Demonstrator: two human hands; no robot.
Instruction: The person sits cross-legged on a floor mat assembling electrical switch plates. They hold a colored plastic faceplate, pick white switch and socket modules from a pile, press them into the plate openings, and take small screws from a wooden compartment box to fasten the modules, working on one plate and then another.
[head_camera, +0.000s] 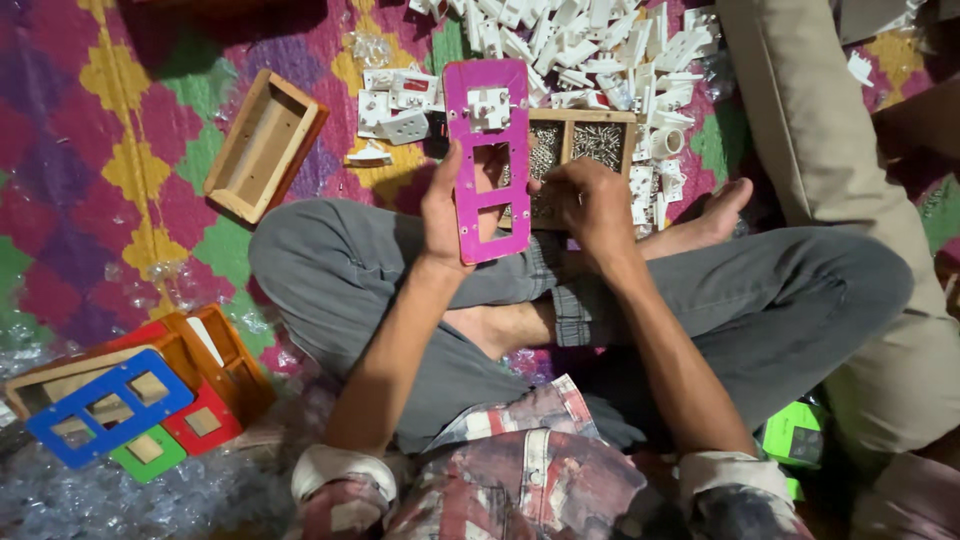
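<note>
At far left, stacked frames (110, 408) in blue, red and green, propped against wooden boxes. Further along, an empty wooden box (265, 145) on the patterned rug (90, 150). Centre: left hand (445, 215) closed on the lower left edge of a magenta switch plate (487, 160), thumb across its face. Held upright over the lap, long axis pointing away from the body, white switch module (489, 108) seated at the far end. Right hand (590, 205) (the nearer one to the screws) curled, fingertips just beside the plate's right edge, over a wooden tray of screws (598, 143); whether anything was pinched, impossible to tell. Beyond, a heap of white plastic parts (590, 45).
</note>
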